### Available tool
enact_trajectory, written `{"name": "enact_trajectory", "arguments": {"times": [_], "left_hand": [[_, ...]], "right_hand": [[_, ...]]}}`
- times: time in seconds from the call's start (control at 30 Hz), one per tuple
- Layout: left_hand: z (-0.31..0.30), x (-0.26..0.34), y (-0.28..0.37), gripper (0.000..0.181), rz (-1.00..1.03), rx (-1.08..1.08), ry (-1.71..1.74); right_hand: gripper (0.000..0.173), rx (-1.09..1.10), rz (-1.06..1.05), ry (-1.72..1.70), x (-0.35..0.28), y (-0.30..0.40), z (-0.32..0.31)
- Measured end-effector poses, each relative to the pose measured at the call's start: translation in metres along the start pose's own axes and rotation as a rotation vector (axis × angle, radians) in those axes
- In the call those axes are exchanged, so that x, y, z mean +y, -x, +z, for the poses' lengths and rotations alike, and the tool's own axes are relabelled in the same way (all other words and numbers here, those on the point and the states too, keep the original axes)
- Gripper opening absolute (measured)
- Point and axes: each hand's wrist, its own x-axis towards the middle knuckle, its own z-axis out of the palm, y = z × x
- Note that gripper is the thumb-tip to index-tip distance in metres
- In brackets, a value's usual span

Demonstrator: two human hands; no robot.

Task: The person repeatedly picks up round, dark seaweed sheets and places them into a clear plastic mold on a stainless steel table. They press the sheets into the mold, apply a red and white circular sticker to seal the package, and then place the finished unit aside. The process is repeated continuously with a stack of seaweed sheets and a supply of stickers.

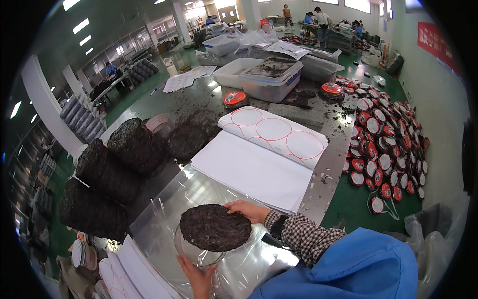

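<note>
A dark round pressed cake, apparently of tea leaves [216,228], is tilted over a clear round dish or ring [183,247]. My right hand [244,210] grips the cake at its upper right edge. Below it, my left hand [198,274] has its fingers spread against the near rim of the clear round piece; whether it grips the rim I cannot tell. Clear plastic sheets [157,213] lie under both hands. Beyond them lies a stack of white paper [250,168], its far part folded over and printed with red circles [273,129].
Stacks of dark cakes [95,207] stand at the left. Paper sheets [130,269] lie at the near left. A plastic tub of dark crumbs [270,80] and wrapped cakes [234,99] stand farther back. A heap of wrapped cakes [384,149] lies right of the metal table [330,179]. Several people are far off.
</note>
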Motion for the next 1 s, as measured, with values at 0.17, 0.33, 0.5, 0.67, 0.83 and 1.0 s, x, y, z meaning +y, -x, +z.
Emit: {"name": "enact_trajectory", "arguments": {"times": [0.17,0.33,0.5,0.67,0.83,1.0], "left_hand": [[-0.006,0.008,0.000,0.118,0.009,0.015,0.008],[-0.005,0.008,0.003,0.118,0.020,0.001,0.006],[-0.007,0.012,0.003,0.118,-0.006,-0.004,0.023],[-0.008,0.013,0.003,0.117,-0.006,-0.013,0.005],[-0.009,0.013,0.003,0.117,-0.013,-0.017,0.002],[-0.010,0.016,0.003,0.116,-0.031,-0.022,-0.007]], "right_hand": [[0.041,0.030,-0.095,-0.047,0.011,-0.014,-0.006],[0.039,-0.025,-0.093,-0.159,0.014,-0.017,-0.012],[0.039,-0.106,-0.122,-0.226,0.014,-0.018,-0.015],[0.040,-0.138,-0.131,-0.311,0.010,-0.018,-0.014],[0.038,-0.147,-0.122,-0.356,0.005,-0.015,-0.008],[0.035,-0.138,-0.116,-0.351,0.004,-0.013,-0.007]]}}
